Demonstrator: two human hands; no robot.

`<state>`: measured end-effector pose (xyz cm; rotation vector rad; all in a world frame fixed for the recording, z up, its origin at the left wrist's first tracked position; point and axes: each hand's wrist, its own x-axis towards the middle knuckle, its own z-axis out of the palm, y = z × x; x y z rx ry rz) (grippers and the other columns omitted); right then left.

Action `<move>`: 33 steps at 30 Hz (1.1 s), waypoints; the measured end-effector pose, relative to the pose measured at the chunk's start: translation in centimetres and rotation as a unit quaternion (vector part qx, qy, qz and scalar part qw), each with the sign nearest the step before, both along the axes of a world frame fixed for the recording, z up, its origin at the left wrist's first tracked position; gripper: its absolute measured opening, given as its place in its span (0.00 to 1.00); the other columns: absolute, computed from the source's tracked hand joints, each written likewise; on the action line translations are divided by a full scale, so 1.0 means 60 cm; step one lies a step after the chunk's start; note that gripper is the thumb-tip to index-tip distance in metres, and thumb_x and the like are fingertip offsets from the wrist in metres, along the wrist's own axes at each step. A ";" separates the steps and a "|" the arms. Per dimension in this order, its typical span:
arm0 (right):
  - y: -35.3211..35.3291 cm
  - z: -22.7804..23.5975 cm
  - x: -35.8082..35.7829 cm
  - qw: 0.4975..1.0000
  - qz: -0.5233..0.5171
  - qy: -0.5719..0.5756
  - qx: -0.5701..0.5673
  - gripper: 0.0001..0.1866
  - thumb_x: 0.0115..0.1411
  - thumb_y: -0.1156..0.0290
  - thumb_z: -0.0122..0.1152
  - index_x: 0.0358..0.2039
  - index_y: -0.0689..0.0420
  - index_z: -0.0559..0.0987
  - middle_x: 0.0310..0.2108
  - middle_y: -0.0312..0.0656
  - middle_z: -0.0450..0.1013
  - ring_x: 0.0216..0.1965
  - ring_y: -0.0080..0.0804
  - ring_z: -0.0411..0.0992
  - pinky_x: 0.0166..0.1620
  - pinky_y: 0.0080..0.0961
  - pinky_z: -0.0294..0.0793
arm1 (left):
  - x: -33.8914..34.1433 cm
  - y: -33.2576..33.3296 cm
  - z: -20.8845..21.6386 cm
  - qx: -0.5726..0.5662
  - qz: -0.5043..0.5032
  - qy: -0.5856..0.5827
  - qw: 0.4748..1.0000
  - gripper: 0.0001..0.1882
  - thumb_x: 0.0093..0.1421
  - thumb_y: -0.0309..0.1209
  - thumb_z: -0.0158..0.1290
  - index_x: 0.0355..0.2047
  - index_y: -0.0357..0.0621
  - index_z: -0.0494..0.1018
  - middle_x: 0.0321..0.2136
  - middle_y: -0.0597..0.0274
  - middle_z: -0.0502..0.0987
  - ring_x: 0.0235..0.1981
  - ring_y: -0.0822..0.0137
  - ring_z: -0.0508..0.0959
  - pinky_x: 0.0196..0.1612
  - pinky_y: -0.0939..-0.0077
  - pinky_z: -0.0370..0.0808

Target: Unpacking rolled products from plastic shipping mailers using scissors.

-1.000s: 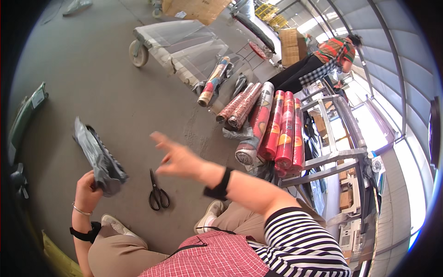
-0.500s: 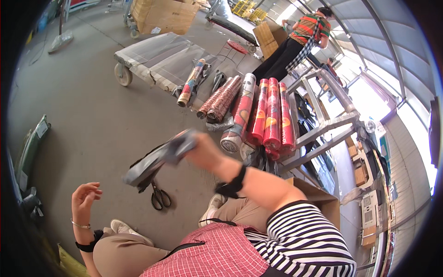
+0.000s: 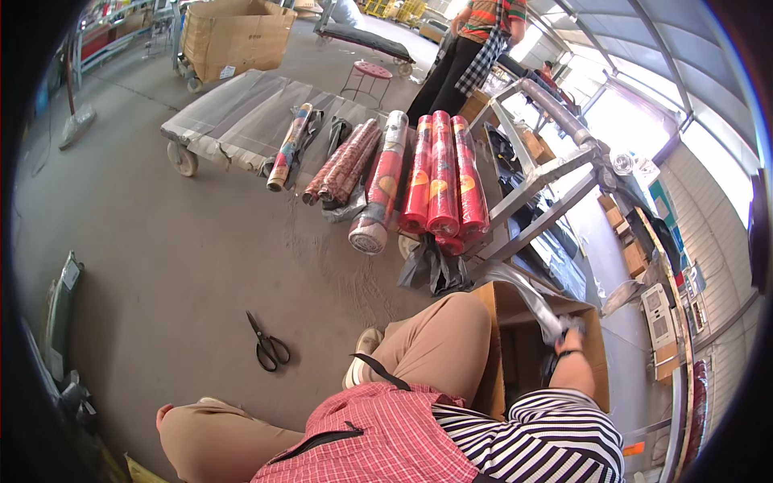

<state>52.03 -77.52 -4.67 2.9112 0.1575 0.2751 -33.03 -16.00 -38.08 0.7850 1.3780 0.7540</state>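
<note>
My right hand reaches to the right, over the open cardboard box beside my knee. Bunched in its fingers is a strip of grey plastic film, which trails back across the box's far rim; the hand is slightly blurred. Only a sliver of my left hand shows past my left knee, its fingers hidden. Black-handled scissors lie on the floor in front of me, touched by neither hand.
A low wheeled platform ahead carries patterned rolls and red wrapped rolls. Grey plastic hangs below them. A metal frame stands at right, green wrapped bundles at far left. A person stands beyond.
My right hand has swung from the front to the right, carrying the grey plastic over the box. My left hand has dropped behind my knee. The view has shifted.
</note>
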 end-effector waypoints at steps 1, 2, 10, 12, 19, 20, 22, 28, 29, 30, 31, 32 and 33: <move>-0.053 -0.041 -0.011 0.990 -0.038 0.081 -0.112 0.17 0.56 0.57 0.57 0.44 0.50 0.76 0.45 0.39 0.73 0.40 0.34 0.73 0.36 0.30 0.75 | 0.000 -0.012 -0.004 -0.021 0.001 0.027 0.999 0.11 0.63 0.32 0.44 0.40 0.43 0.73 0.34 0.60 0.78 0.34 0.66 0.78 0.37 0.71 0.75; -0.095 -0.083 -0.028 0.974 -0.076 0.151 -0.149 0.16 0.57 0.58 0.56 0.43 0.50 0.77 0.46 0.40 0.73 0.42 0.35 0.74 0.38 0.33 0.76 | 0.005 -0.019 -0.005 -0.036 0.002 0.049 0.998 0.11 0.63 0.32 0.44 0.40 0.43 0.73 0.34 0.60 0.78 0.34 0.66 0.78 0.37 0.70 0.75; -0.115 -0.215 -0.116 0.868 -0.090 0.417 -0.256 0.16 0.62 0.60 0.51 0.42 0.55 0.81 0.46 0.43 0.76 0.46 0.38 0.75 0.40 0.39 0.76 | -0.004 -0.086 0.029 -0.063 -0.001 0.148 0.987 0.12 0.61 0.33 0.45 0.41 0.42 0.73 0.34 0.57 0.78 0.35 0.62 0.77 0.39 0.67 0.74; -0.061 -0.180 -0.113 0.866 -0.094 0.433 -0.234 0.17 0.62 0.59 0.52 0.40 0.57 0.82 0.43 0.45 0.77 0.41 0.38 0.76 0.37 0.38 0.76 | -0.009 -0.100 0.032 -0.059 -0.002 0.157 0.986 0.13 0.61 0.34 0.45 0.41 0.42 0.73 0.34 0.56 0.78 0.36 0.61 0.77 0.40 0.66 0.74; 0.205 0.000 -0.013 0.922 -0.089 0.154 0.345 0.25 0.62 0.56 0.50 0.12 0.58 0.70 0.09 0.40 0.65 0.07 0.32 0.61 0.12 0.31 0.57 | 0.020 -0.111 0.022 -0.024 -0.018 0.163 0.986 0.14 0.59 0.35 0.46 0.41 0.41 0.74 0.35 0.54 0.78 0.37 0.58 0.77 0.41 0.63 0.73; 0.257 0.027 0.007 0.909 -0.024 0.155 0.385 0.24 0.62 0.56 0.49 0.13 0.58 0.70 0.09 0.40 0.65 0.07 0.31 0.61 0.12 0.30 0.57 | 0.029 -0.109 0.024 -0.019 -0.019 0.163 0.986 0.15 0.59 0.35 0.46 0.41 0.41 0.74 0.35 0.53 0.78 0.37 0.58 0.77 0.41 0.63 0.73; 0.364 0.074 0.021 0.900 0.164 0.146 0.377 0.22 0.63 0.58 0.50 0.17 0.59 0.73 0.10 0.38 0.64 0.10 0.28 0.62 0.14 0.28 0.58 | 0.049 -0.104 0.034 -0.004 -0.025 0.161 0.987 0.15 0.58 0.35 0.47 0.42 0.41 0.74 0.35 0.53 0.78 0.38 0.57 0.77 0.42 0.62 0.73; 0.727 0.106 -0.123 0.715 0.416 0.382 0.412 0.15 0.60 0.71 0.52 0.47 0.60 0.73 0.19 0.38 0.71 0.16 0.21 0.65 0.21 0.18 0.63 | 0.094 -0.164 0.057 0.100 -0.064 0.219 0.968 0.16 0.57 0.36 0.47 0.42 0.40 0.75 0.35 0.50 0.78 0.39 0.55 0.77 0.43 0.59 0.72; 0.785 0.087 -0.163 0.697 0.446 0.432 0.358 0.20 0.57 0.74 0.51 0.51 0.59 0.70 0.23 0.37 0.71 0.17 0.20 0.64 0.21 0.15 0.63 | 0.100 -0.187 0.052 0.065 -0.063 0.244 0.965 0.17 0.57 0.36 0.48 0.42 0.40 0.75 0.35 0.50 0.78 0.39 0.54 0.77 0.43 0.59 0.72; 0.837 0.060 -0.201 0.698 0.449 0.465 0.310 0.20 0.55 0.76 0.50 0.50 0.60 0.71 0.24 0.37 0.71 0.17 0.20 0.64 0.21 0.15 0.63 | 0.106 -0.219 0.050 0.112 -0.061 0.265 0.956 0.17 0.57 0.36 0.48 0.42 0.40 0.75 0.35 0.50 0.78 0.39 0.54 0.77 0.44 0.59 0.72; 0.883 0.028 -0.238 0.711 0.458 0.472 0.248 0.19 0.55 0.76 0.50 0.49 0.60 0.71 0.24 0.37 0.71 0.18 0.20 0.66 0.21 0.16 0.65 | 0.109 -0.234 0.047 0.004 -0.057 0.261 0.964 0.17 0.55 0.33 0.45 0.42 0.40 0.75 0.36 0.47 0.78 0.39 0.52 0.78 0.43 0.57 0.73; 0.922 -0.005 -0.274 0.709 0.460 0.502 0.182 0.17 0.56 0.76 0.51 0.48 0.60 0.71 0.26 0.39 0.71 0.19 0.21 0.68 0.22 0.16 0.67 | 0.109 -0.249 0.047 0.001 -0.054 0.287 0.957 0.15 0.57 0.33 0.46 0.40 0.39 0.76 0.39 0.47 0.78 0.43 0.50 0.77 0.47 0.59 0.73; 0.951 -0.048 -0.311 0.684 0.444 0.559 0.149 0.17 0.58 0.75 0.51 0.48 0.61 0.71 0.28 0.41 0.72 0.20 0.23 0.70 0.24 0.18 0.71 | 0.108 -0.261 0.045 -0.037 -0.042 0.304 0.951 0.15 0.56 0.31 0.46 0.40 0.40 0.75 0.40 0.48 0.78 0.44 0.49 0.76 0.48 0.60 0.73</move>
